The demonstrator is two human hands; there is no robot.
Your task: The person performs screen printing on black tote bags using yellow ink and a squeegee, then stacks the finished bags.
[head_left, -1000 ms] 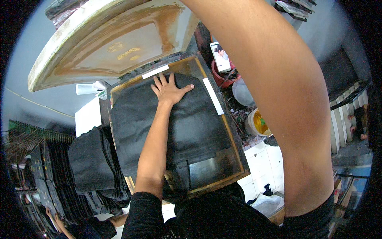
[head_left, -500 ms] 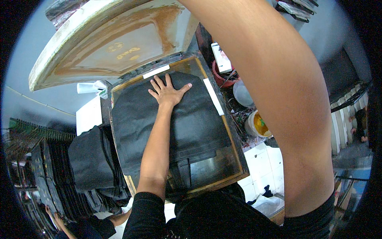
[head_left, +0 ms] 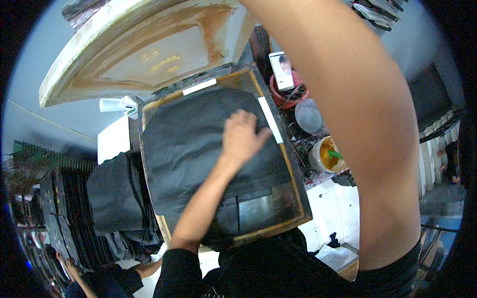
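Observation:
A black fabric piece [head_left: 184, 144], looking like a flat bag with faint creases, lies on a wood-edged board [head_left: 299, 198] in front of me. My left hand [head_left: 242, 136] rests on its right part, slightly blurred, thumb spread away from the fingers, nothing held. Beyond the board a printing screen [head_left: 194, 44] stands tilted up, with brown stains and a small yellow design. My right forearm reaches up past the top edge near that screen, so my right hand is out of view. White strips [head_left: 270, 119] mark the board's right and far sides.
Stacked black fabric pieces [head_left: 117, 193] stand at the left, with another person's arm [head_left: 72, 268] below them. On the right are a phone [head_left: 281, 72] over a red pot [head_left: 278, 99], a translucent tub [head_left: 309, 116] and a bucket of yellow-orange ink [head_left: 325, 154].
My left hand has slid right and nearer across the black fabric, its fingers less spread than before. The right arm and raised screen stay much the same.

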